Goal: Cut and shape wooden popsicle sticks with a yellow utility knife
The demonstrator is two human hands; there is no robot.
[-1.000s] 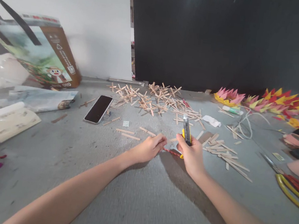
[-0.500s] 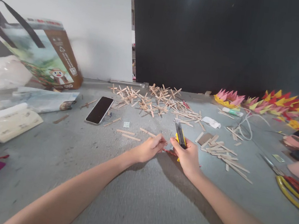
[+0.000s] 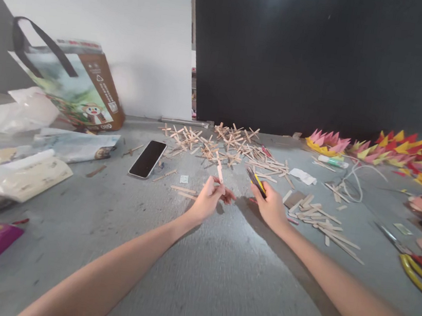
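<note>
"Where's the stick (image 3: 220, 171)?"

"Centre of the frame, tilted upward above the desk (image 3: 195, 280), pinched near its lower end by the left grip (image 3: 208, 199)."

"And the right grip (image 3: 272, 207)?"

"Closed round the cutter (image 3: 258, 182), just right of centre, tip toward the upper left."

"How would they handle?"

"I'd expect the stick to be light, stiff and hardly slippery, yet thin enough to snap; best held by its flat faces near one end. The cutter is likely rigid and somewhat heavier; take its yellow-and-black body, clear of the tip."

"Counts?"

"One cutter; one stick raised, as far as shows. At least two loose sticks (image 3: 183, 189) lie just left of the left grip. The heap (image 3: 212, 148) at upper middle and the pile (image 3: 316, 216) at right overlap too much to count."

"Farther out?"

"One phone (image 3: 147, 159) left of centre, one bag (image 3: 87, 90) upper left, one pair of scissors (image 3: 403, 248) at the right edge."
</note>
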